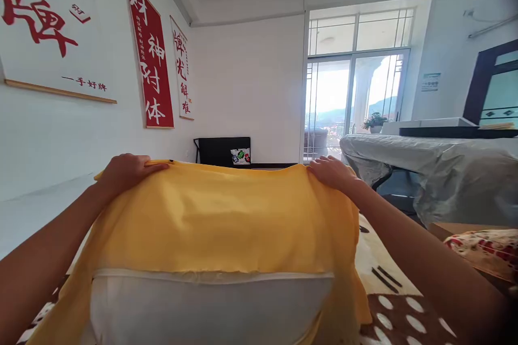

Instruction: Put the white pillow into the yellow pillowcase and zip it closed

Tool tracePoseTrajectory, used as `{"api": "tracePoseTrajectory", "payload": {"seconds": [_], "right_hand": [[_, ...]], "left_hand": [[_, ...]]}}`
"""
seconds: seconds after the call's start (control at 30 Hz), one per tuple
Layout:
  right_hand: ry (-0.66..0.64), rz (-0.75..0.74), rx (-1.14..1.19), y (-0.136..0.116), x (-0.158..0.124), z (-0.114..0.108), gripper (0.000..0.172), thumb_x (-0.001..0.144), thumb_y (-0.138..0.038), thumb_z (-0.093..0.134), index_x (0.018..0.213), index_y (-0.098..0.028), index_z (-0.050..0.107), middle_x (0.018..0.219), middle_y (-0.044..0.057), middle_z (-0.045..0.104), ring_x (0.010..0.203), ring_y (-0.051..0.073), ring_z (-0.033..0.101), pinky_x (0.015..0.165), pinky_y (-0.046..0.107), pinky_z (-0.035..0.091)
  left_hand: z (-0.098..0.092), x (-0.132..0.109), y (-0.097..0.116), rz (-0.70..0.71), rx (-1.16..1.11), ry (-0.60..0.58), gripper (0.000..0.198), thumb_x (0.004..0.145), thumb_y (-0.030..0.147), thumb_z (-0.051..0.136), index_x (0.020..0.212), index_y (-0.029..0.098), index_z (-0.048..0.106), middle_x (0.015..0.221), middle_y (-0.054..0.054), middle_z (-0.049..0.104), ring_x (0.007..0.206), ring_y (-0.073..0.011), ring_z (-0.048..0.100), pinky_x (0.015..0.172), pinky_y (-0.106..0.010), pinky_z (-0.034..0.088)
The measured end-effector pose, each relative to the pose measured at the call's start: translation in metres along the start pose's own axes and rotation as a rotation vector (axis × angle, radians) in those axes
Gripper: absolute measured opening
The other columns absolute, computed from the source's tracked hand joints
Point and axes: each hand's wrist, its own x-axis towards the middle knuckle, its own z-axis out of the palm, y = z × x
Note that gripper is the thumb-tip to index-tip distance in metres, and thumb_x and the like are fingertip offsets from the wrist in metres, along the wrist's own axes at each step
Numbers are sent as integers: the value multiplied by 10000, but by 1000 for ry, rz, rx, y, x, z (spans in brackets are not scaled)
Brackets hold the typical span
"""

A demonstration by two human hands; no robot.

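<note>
A yellow garment with a white lower panel hangs stretched in front of me, held up by its top edge. My left hand grips that edge at the upper left, thumb lying along the cloth. At the upper right, my right hand has its fingers curled over the same edge. Between the two hands the cloth sags slightly. Its exact kind of garment I cannot tell. Beneath it lies a brown and cream patterned blanket, mostly hidden by the cloth.
On the right, a table under plastic sheeting carries white and black boxes. Nearer stands a cardboard box with a red and cream patterned cloth. A black folded panel leans at the back wall. A white wall with hanging scrolls runs along the left.
</note>
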Motion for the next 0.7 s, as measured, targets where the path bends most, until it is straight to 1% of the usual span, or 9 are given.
{"api": "tracePoseTrajectory", "payload": {"seconds": [0.07, 0.17, 0.23, 0.3, 0.33, 0.43, 0.53, 0.6, 0.7], "right_hand": [[-7, -4, 100, -17, 9, -18, 263, 950, -288, 429, 763, -179, 579, 839, 142, 677, 858, 243, 611, 795, 374, 418], [17, -72, 303, -66, 28, -65, 406, 988, -466, 289, 1061, -191, 579, 1045, 114, 675, 881, 196, 630, 745, 319, 479], [19, -233, 662, -108, 40, -99, 481, 927, -575, 381, 1229, -224, 510, 1216, 90, 623, 974, 208, 622, 777, 331, 505], [-72, -376, 987, -147, 50, -127, 435, 820, -549, 574, 1133, -246, 567, 1153, 45, 653, 955, 226, 629, 776, 348, 521], [-53, -361, 1108, -162, 53, -138, 358, 796, -501, 610, 1029, -229, 595, 1069, 33, 673, 916, 226, 634, 750, 343, 524], [182, -247, 1210, -185, 59, -159, 204, 824, -383, 551, 764, -188, 547, 804, 1, 628, 813, 192, 611, 647, 289, 485], [466, -234, 1101, -178, 65, -170, 263, 878, -352, 427, 694, -171, 476, 710, -13, 507, 815, 162, 565, 640, 245, 421], [609, -225, 1006, -166, 70, -175, 296, 908, -366, 345, 723, -167, 463, 728, -14, 463, 857, 159, 547, 684, 245, 405], [793, -183, 851, -149, 79, -184, 321, 944, -379, 262, 837, -167, 478, 774, -6, 448, 931, 184, 532, 752, 277, 397]], "left_hand": [[-15, 6, 16, 8, 31, 64, 693, 760, 831, 257, 620, 201, 509, 611, -50, 585, 645, -220, 570, 583, -274, 320], [-53, 21, 50, 113, 155, 232, 757, 792, 801, 216, 745, 159, 615, 700, -74, 635, 749, -234, 627, 622, -274, 333], [-86, 29, 76, 184, 192, 340, 840, 788, 794, 142, 865, 129, 649, 798, -82, 668, 862, -237, 645, 672, -270, 345], [-120, 31, 101, 229, 188, 464, 937, 763, 779, 44, 934, 90, 655, 881, -83, 685, 946, -234, 643, 716, -273, 347], [-135, 30, 111, 255, 179, 519, 978, 758, 747, -19, 958, 59, 646, 936, -78, 680, 997, -237, 630, 739, -280, 336], [-165, 18, 126, 325, 124, 654, 1009, 751, 661, -118, 978, -10, 600, 1030, -39, 636, 1088, -261, 586, 790, -309, 293], [-169, 9, 115, 351, -7, 799, 855, 837, 670, 60, 1173, 43, 536, 1101, -32, 615, 1117, -240, 580, 855, -313, 323], [-158, 8, 93, 402, -169, 867, 733, 881, 641, 250, 1371, 112, 381, 1255, -79, 555, 1189, -216, 535, 930, -306, 348], [-129, 13, 50, 378, -491, 720, 845, 853, 620, 455, 1492, 166, 140, 1433, -145, 418, 1307, -225, 424, 1011, -331, 358]]}}
